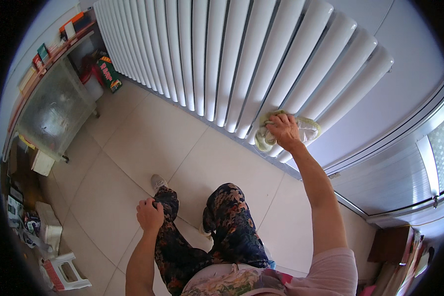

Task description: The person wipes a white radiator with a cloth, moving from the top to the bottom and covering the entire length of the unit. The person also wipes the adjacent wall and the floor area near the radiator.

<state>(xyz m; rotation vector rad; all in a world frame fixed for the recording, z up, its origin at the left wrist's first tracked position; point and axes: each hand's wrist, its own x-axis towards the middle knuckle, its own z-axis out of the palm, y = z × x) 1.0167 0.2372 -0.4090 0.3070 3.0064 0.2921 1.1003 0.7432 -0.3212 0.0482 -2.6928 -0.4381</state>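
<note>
A white cloth with a yellow-green edge (309,131) is bunched under my right hand (283,129). My fingers close on it and press it against the lower ends of the white radiator's tubes (251,74), near the radiator's right end. Part of the cloth spreads out to the right of the hand. My left hand (149,215) is beside my knee, over the dark flowered trousers (232,212), with its fingers curled in. Something dark shows between those fingers; I cannot make out whether it is trouser fabric or a held object.
Pale floor tiles (133,133) lie below the radiator. At left stands a cabinet with a cloudy panel (56,106), near a green packet (108,74). A white plastic stool (69,273) is at lower left. A pale ribbed door panel (399,185) and a brown wooden box (389,244) are at right.
</note>
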